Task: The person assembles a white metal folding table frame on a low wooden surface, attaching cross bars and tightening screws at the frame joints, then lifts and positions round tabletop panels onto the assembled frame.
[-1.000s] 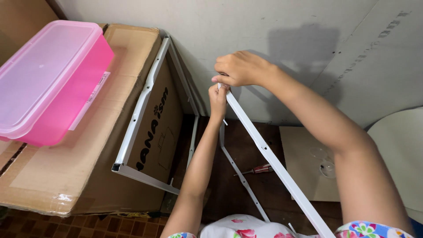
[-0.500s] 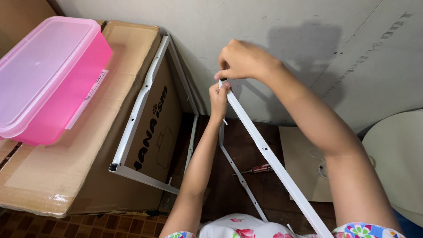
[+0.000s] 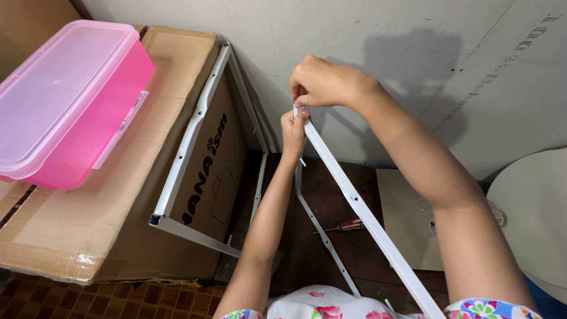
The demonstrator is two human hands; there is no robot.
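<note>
My right hand point(image 3: 322, 82) pinches the top end of a long white metal bar point(image 3: 360, 210) that slants down toward my lap. Just under it, my left hand point(image 3: 293, 131) grips the same bar near that end, where a second white bar point(image 3: 322, 230) meets it. Both hands sit close together at the joint, in front of the grey wall. A small part between my right fingertips is too hidden to make out. A red-handled screwdriver point(image 3: 348, 225) lies on the dark floor below the bars.
A white metal frame point(image 3: 195, 127) leans against a large cardboard box point(image 3: 124, 195) at the left. A pink plastic lidded container point(image 3: 65, 94) rests on that box. A tan board point(image 3: 404, 218) and a round cream-coloured top point(image 3: 531, 212) lie at the right.
My right hand has shifted slightly up and left over the bar's end. My left hand stays on the bar. The view has tilted a little.
</note>
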